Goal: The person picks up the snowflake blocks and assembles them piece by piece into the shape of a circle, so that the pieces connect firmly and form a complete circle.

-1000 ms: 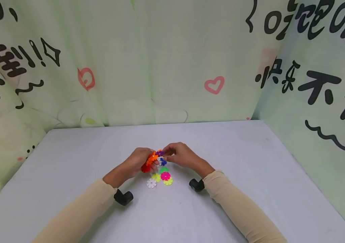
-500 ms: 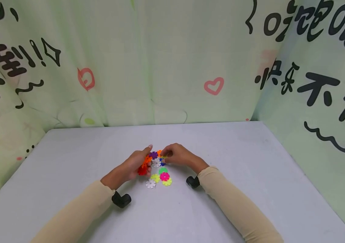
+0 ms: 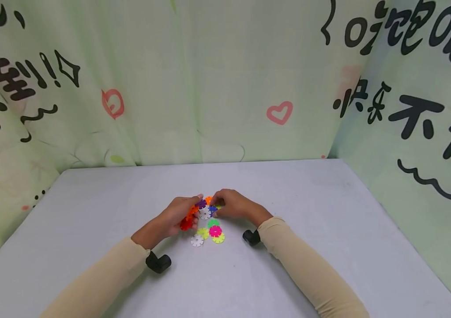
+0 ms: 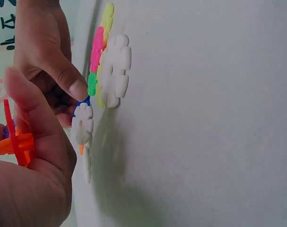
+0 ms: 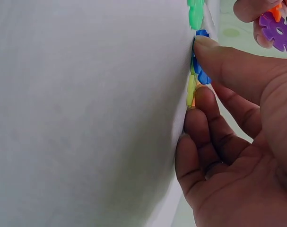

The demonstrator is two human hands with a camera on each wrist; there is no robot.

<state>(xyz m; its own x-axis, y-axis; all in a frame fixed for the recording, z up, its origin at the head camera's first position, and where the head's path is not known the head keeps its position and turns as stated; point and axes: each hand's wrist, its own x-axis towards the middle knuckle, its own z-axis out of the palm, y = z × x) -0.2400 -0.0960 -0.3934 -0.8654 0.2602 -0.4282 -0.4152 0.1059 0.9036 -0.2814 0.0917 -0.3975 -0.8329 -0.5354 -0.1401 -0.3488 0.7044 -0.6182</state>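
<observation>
Above a pale tabletop [image 3: 225, 282], the left hand [image 3: 178, 211] grips a joined cluster [image 3: 189, 217] of red, orange and purple notched discs; apart from it, the right hand [image 3: 234, 204] pinches a blue disc [image 5: 204, 73] at the surface. Between the hands lies a white disc [image 3: 204, 214]; near it, a pink disc [image 3: 215, 231] overlaps a yellow disc [image 3: 219, 239].

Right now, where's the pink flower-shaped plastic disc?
In the head view, the pink disc lies below and left of the right hand, between a green plastic disc above and a yellow plastic disc below.
</observation>
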